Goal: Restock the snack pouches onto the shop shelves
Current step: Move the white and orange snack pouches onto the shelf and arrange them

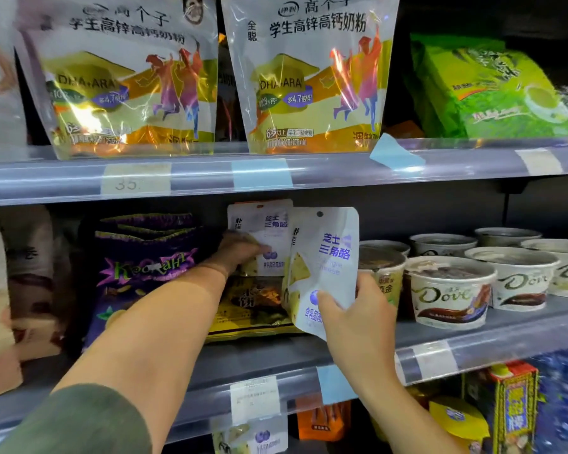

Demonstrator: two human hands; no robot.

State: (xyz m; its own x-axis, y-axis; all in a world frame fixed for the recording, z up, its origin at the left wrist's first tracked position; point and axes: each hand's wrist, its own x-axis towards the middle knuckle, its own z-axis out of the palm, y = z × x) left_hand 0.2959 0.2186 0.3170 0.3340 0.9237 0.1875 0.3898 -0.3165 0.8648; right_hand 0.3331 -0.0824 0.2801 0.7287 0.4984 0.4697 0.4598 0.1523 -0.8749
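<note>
On the middle shelf (276,358), the left hand (240,253) is reaching far in, its fingers curling onto the rear white cheese pouch (269,224), which is standing upright. The right hand (361,319) is pinching the lower edge of the front white cheese pouch (328,250), tilted just right of the first. Both pouches are sitting between the purple candy bags (145,267) on the left and the Dove tubs (450,293) on the right, above a yellow-and-black packet (253,306).

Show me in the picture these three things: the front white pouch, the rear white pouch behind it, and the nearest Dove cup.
front white pouch (333,252): head view, on its blue printed characters.
rear white pouch (269,221): head view, on its upper front.
nearest Dove cup (446,296): head view, on its lettered side wall.
</note>
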